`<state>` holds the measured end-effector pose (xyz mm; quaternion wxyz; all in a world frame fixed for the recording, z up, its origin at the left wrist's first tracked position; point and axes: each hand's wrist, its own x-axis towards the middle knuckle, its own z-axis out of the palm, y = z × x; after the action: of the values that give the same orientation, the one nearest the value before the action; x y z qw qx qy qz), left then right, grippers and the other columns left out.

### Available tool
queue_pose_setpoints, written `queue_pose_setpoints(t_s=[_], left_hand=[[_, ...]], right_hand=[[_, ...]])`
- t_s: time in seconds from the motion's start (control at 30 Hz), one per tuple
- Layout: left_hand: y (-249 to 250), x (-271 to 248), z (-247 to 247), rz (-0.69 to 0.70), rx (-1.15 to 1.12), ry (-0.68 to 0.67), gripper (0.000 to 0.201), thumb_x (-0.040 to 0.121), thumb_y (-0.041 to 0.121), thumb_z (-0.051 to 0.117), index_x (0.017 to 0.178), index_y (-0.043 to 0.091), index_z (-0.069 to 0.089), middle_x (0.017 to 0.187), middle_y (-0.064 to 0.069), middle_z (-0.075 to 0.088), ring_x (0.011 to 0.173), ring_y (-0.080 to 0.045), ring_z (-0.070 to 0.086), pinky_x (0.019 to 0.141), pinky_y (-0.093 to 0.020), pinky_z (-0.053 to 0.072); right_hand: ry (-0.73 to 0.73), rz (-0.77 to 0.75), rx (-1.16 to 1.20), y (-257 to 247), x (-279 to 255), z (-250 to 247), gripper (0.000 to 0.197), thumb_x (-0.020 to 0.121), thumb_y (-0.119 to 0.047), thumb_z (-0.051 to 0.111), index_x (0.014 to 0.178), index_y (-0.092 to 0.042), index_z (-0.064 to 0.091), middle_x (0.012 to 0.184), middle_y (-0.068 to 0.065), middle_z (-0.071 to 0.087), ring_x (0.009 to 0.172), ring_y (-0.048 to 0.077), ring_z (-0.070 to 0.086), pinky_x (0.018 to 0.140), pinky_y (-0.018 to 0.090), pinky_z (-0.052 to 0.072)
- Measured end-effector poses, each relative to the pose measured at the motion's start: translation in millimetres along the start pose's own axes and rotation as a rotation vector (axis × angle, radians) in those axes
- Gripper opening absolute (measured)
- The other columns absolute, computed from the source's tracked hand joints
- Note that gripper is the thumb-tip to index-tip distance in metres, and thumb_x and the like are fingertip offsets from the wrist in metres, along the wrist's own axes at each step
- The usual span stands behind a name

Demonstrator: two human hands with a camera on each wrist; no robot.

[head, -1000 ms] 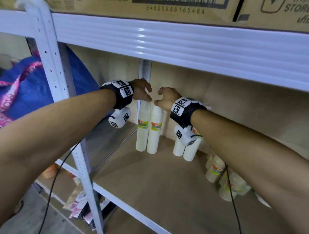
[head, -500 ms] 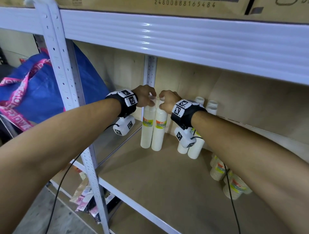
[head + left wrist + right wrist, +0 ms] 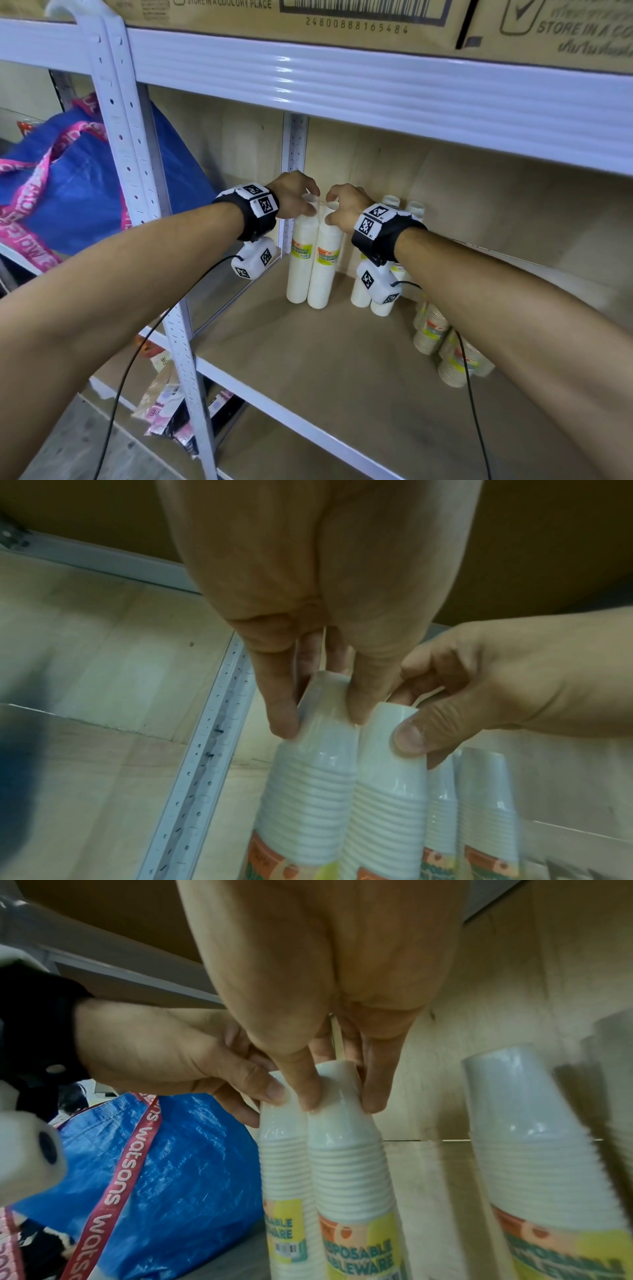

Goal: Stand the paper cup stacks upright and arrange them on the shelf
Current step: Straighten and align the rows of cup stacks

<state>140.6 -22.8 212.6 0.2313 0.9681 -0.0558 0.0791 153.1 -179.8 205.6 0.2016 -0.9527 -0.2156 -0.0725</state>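
White, side by side at the shelf's (image 3: 308, 359) back-left corner: left hand (image 3: 294, 198) pinches left stack (image 3: 301, 260) top, right hand (image 3: 346, 209) pinches right stack (image 3: 325, 267).

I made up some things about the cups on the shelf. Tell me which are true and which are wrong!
1. Each hand pinches the top of a tall white cup stack. True: the left hand holds the left stack, the right hand holds the right stack.
2. Those two stacks lie flat. False: they stand upright, side by side.
3. Two more tall white stacks stand behind the right wrist. True.
4. The bag left of the shelf is green. False: it is blue with pink straps.
5. The shorter printed cup stacks further right stand straight. False: they lean or lie tipped.
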Motion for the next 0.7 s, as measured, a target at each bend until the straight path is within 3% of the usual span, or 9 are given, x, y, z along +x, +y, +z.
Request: queue_pose_setpoints(t_s=[0.07,0.3,0.43,0.7], left_hand=[[8,-2,0,0.024,-0.001,-0.009,0.042,0.083,0.021,0.072,0.124,0.017,0.063,0.123,-0.006,0.060,0.091,-0.021,0.060,0.083,-0.034,0.056],[40,-2,6,0.122,0.021,-0.042,0.044,0.085,0.023,0.071,0.128,0.015,0.061,0.128,-0.004,0.058,0.089,-0.018,0.057,0.074,-0.026,0.049],[60,0,16,0.152,0.003,-0.042,0.043,0.084,0.023,0.072,0.126,0.016,0.062,0.123,-0.005,0.058,0.104,-0.022,0.059,0.080,-0.028,0.052],[87,12,36,0.207,-0.015,-0.075,0.043,0.083,0.022,0.073,0.124,0.017,0.063,0.125,-0.006,0.059,0.103,-0.024,0.061,0.079,-0.029,0.053]], right_hand=[[0.011,0.020,-0.001,3,-7,-6,0.039,0.082,-0.013,0.071,0.120,-0.010,0.060,0.125,0.009,0.057,0.113,0.027,0.057,0.085,0.029,0.047],[0.038,0.086,-0.035,19,-36,-30,0.040,0.079,-0.018,0.073,0.117,-0.014,0.061,0.124,0.008,0.056,0.109,0.025,0.057,0.073,0.022,0.038],[0.040,0.120,-0.031,31,-51,-43,0.040,0.080,-0.018,0.074,0.117,-0.014,0.061,0.126,0.009,0.056,0.111,0.025,0.057,0.076,0.023,0.041],[0.046,0.206,-0.026,53,-71,-59,0.046,0.081,-0.018,0.074,0.123,-0.011,0.058,0.135,0.004,0.055,0.117,0.024,0.057,0.084,0.024,0.046]])
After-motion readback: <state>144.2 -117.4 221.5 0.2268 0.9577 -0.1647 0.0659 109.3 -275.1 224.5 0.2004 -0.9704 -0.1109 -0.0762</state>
